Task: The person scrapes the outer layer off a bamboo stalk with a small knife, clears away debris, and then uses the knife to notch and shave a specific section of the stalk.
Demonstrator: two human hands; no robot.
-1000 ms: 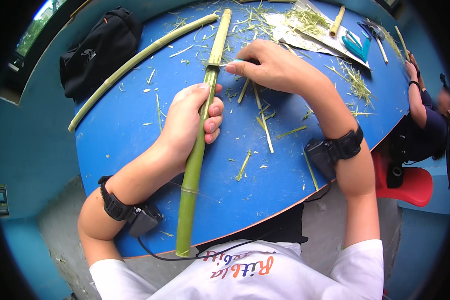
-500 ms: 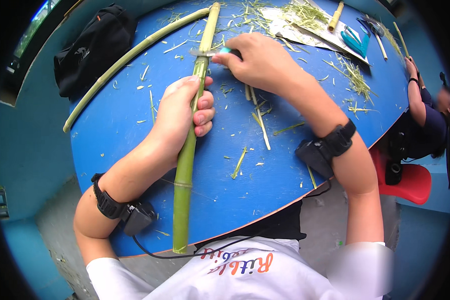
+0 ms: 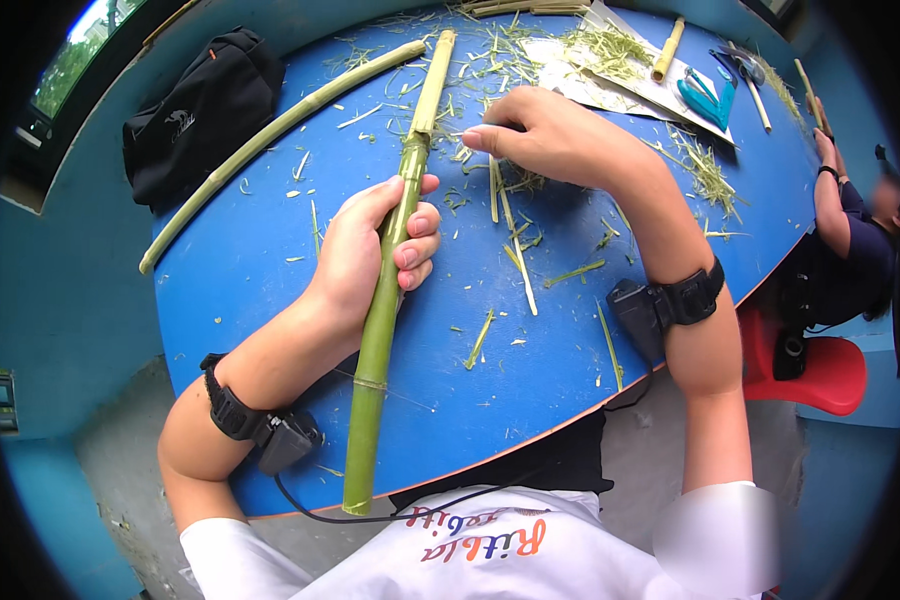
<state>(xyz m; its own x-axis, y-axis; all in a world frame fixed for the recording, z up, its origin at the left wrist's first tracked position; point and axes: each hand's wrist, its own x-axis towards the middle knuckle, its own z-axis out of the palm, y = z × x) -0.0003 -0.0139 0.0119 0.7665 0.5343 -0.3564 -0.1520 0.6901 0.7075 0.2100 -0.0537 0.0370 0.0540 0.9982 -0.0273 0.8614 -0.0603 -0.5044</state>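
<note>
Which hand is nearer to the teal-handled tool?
Right. The right hand is left of the teal-handled tool, apart from it; the left hand is farther left, gripping the green bamboo.

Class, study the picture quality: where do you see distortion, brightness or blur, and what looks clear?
Head view: the near edge of the table bows, and black fills the corners; the window is bright at upper left; a smudge blurs the right sleeve. Same view: the stalk and left hand look fairly sharp.
</note>
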